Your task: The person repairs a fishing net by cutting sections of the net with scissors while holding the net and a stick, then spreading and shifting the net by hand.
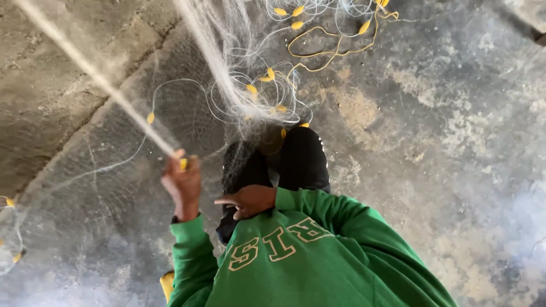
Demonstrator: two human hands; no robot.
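My left hand (182, 183) is raised at centre left, shut on a bunched strand of fine white fishing net (128, 108) with a small yellow float (183, 164) at the fingertips. The strand stretches up to the top left corner. My right hand (250, 200) rests low against my black trousers (304, 156), fingers loosely stretched leftward; sheer net mesh drapes over the legs beside it, and I see nothing gripped in it. A second bunch of net (213, 57) rises from my knees to the top edge. Both sleeves are green.
White line with several yellow floats (267, 75) and a yellow cord (333, 52) lie coiled on the rough concrete floor (443, 131) ahead. More net spreads over the floor at left, with floats (10, 202) at the left edge. A yellow shoe tip (166, 283) shows at the bottom.
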